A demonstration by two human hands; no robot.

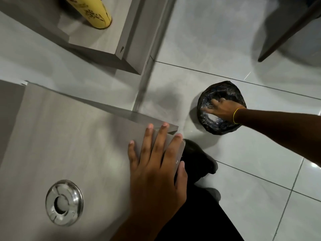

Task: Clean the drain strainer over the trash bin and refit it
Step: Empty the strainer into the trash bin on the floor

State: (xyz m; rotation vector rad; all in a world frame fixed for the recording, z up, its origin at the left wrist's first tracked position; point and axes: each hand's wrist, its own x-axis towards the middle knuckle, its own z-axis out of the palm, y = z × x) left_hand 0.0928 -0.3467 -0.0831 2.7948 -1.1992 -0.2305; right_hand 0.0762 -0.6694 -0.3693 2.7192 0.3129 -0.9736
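Observation:
The sink (pixel 60 136) fills the lower left, and its steel drain (pixel 76 197) stands open with no strainer in it. My left hand (pixel 156 171) lies flat on the sink's right corner, fingers apart and thumb over the edge. On the tiled floor to the right stands a small trash bin (pixel 224 130) lined with a black bag. My right hand (pixel 224 108), a yellow band on its wrist, reaches down into the bin's mouth. A small pale thing, blurred, shows at its fingertips and looks like the drain strainer (pixel 215 101).
A yellow bottle (pixel 92 13) stands on a grey shelf (pixel 97 42) at the top left. My dark-clad leg and foot (pixel 199 162) are just right of the sink. A dark furniture leg (pixel 286 32) slants across the top right. Glossy floor tiles (pixel 260 180) surround the bin.

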